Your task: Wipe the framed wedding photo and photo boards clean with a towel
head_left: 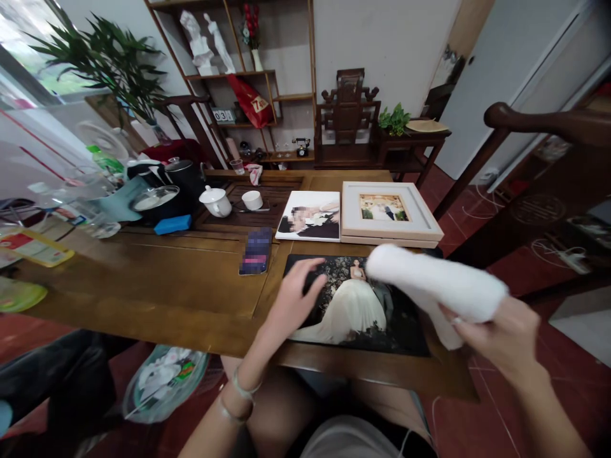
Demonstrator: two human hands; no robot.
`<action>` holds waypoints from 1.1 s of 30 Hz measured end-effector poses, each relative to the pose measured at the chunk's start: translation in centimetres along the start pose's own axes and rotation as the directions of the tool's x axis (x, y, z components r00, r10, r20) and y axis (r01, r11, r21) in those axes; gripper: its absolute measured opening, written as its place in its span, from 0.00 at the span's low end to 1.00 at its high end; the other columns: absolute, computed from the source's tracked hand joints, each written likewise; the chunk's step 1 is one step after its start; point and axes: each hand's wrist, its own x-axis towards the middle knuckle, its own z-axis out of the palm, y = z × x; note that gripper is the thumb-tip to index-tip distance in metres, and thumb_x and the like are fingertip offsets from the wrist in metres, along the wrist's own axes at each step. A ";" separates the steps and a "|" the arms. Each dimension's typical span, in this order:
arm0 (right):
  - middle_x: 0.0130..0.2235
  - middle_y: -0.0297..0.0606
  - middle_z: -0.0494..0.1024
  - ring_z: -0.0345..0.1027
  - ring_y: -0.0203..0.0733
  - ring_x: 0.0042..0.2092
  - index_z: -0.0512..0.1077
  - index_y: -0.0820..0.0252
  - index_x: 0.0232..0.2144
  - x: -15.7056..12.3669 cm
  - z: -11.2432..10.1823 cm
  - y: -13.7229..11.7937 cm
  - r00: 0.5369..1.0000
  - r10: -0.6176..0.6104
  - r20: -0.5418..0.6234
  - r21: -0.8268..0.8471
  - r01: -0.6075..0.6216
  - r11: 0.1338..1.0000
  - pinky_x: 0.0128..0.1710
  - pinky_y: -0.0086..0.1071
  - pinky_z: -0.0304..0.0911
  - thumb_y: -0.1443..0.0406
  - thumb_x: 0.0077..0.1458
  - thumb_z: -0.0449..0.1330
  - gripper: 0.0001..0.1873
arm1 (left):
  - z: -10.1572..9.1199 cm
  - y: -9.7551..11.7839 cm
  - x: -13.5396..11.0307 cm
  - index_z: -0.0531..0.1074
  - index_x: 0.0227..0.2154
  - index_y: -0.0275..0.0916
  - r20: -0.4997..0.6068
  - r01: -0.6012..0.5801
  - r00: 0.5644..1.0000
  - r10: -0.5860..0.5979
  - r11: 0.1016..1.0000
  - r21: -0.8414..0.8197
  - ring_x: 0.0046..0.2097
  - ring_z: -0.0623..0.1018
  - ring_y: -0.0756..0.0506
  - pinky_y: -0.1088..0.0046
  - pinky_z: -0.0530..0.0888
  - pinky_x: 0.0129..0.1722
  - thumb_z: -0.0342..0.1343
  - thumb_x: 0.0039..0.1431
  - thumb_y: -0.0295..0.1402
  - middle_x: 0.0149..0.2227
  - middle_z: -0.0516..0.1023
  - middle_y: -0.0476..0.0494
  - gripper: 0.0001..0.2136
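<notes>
A dark photo panel (356, 308) lies flat at the table's near right, showing a figure in a wide white gown. Over its upper left part is my left hand (298, 296), fingers apart and holding nothing; whether the fingertips touch the panel I cannot tell. My right hand (508, 334) grips one end of a soft white roll (436, 280), paper or cloth, with a loose flap hanging down. The roll's far end is above the panel's right half and hides part of the picture.
Beyond the panel are a white-edged photo print (310, 216) and a framed photo (391, 213). A phone (256, 251) lies to the left. Farther left stand a lidded white cup (216, 201), a blue sponge (172, 224) and bottles. A bin (165, 385) is below; a wooden chair (520, 197) stands right.
</notes>
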 end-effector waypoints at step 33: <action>0.62 0.50 0.60 0.49 0.63 0.63 0.74 0.61 0.20 0.3 8.5 -1.9 0.729 -0.408 0.550 -0.203 0.591 0.781 0.60 0.61 0.47 0.75 0.37 0.59 0.07 | -0.5 -7.5 -1.4 0.62 0.58 0.43 0.046 -0.142 0.990 0.137 0.979 0.148 0.66 0.57 0.44 0.55 0.56 0.64 0.47 0.65 0.34 0.63 0.61 0.41 0.19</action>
